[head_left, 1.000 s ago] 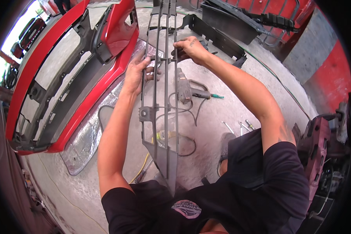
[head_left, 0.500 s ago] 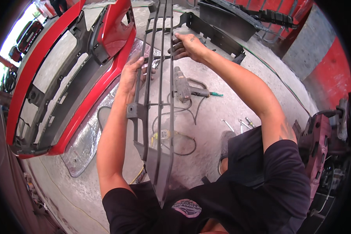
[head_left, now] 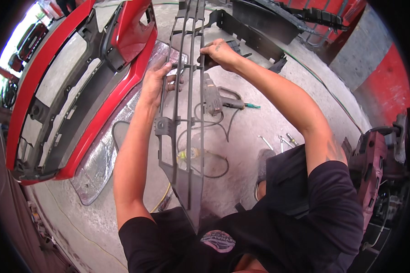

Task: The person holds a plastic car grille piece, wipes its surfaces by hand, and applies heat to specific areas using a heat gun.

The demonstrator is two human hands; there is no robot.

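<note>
A long dark bumper grille (head_left: pixel 183 184) with slats is held up before me, its pointed lower end close to my shirt. My left hand (head_left: pixel 156 84) is closed round its left edge, thumb in front and fingertips showing through the slats. On the opposite side, my right hand (head_left: pixel 219 53) grips the outer slat, with the fingers bent behind it and partly hidden. Below the grille, a grey corded power tool (head_left: pixel 211 95) lies on the floor, partly covered by the slats.
To the left stands a red bumper cover (head_left: pixel 93 129) on a silvery sheet (head_left: pixel 93 184). Black plastic trim (head_left: pixel 250 38) lies at the back. Several wrenches (head_left: pixel 282 142) are near my knee. A green hose (head_left: pixel 323 82) crosses the floor at right, and a yellowish connector (head_left: pixel 190 153) lies below the grille.
The grille has turned slightly, its lower end shifting right and a little up. My right hand has moved slightly down, and its fingers are more curled round the slat.
</note>
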